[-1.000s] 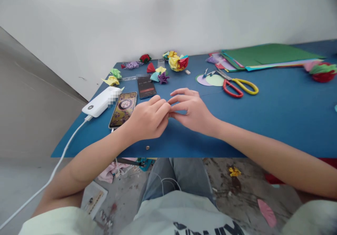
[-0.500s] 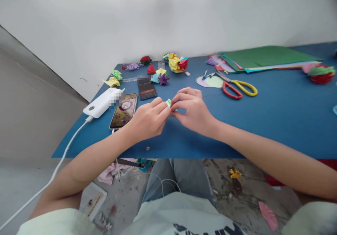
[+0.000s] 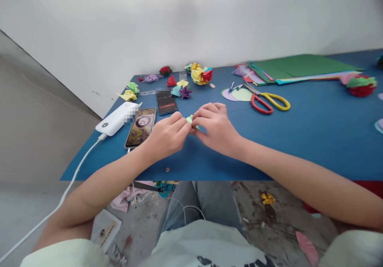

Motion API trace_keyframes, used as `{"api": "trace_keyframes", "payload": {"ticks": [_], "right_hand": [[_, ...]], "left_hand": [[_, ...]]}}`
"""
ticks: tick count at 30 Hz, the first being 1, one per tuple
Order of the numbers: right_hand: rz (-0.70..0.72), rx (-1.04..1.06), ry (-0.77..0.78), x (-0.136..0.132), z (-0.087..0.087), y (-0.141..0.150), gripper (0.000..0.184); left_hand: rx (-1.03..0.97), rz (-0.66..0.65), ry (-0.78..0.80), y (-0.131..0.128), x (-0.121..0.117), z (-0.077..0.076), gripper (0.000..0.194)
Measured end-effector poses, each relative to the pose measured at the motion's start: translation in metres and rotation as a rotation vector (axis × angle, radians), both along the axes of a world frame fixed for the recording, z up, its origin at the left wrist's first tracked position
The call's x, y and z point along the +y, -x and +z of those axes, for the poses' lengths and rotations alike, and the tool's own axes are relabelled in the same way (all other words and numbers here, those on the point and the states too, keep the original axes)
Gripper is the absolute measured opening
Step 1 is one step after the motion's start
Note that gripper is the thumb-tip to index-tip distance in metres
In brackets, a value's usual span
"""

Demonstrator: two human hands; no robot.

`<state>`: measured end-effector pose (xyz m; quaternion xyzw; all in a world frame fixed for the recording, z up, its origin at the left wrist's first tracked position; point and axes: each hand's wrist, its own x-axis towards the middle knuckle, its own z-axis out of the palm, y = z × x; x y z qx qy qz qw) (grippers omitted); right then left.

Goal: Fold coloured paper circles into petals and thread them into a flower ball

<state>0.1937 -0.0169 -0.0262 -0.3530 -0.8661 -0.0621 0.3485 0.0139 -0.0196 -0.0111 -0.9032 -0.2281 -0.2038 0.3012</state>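
My left hand and my right hand meet fingertip to fingertip over the blue table, near its front edge. Both pinch a small light-green folded paper piece, of which only a corner shows between the fingers. Just left of my left hand lies a phone with a patterned screen, and a second dark phone lies beyond the hands.
A white power bank with a cable trails off the left edge. Red-and-yellow scissors and paper circles lie to the right. Several small folded paper flowers sit at the back, coloured paper sheets at the far right.
The green paper piece, hidden a second ago, now shows between my fingertips. Both hands stay together and have barely shifted; the view has tilted slightly.
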Motion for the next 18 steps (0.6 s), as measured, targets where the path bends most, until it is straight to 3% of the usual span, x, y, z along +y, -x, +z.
{"api": "trace_keyframes", "payload": {"ticks": [6,8,13,15,18], "right_hand": [[0.034,-0.101,-0.002,0.0,0.001,-0.001,0.012],[0.05,-0.065,-0.001,0.002,0.0,-0.002,0.015],[0.072,0.255,0.018,0.012,0.0,-0.004,0.01],[0.09,0.364,0.055,0.018,0.001,-0.007,0.007],[0.147,0.445,0.13,0.025,0.0,-0.01,0.011]], "left_hand": [[0.053,0.03,-0.074,-0.001,-0.002,-0.005,0.021],[-0.069,0.023,0.017,-0.001,-0.003,-0.005,0.019],[-0.655,0.132,0.423,0.004,0.003,0.004,0.018],[-0.726,0.155,0.531,0.007,0.008,0.006,0.019],[-0.64,0.096,0.581,0.008,0.013,0.005,0.022]]}}
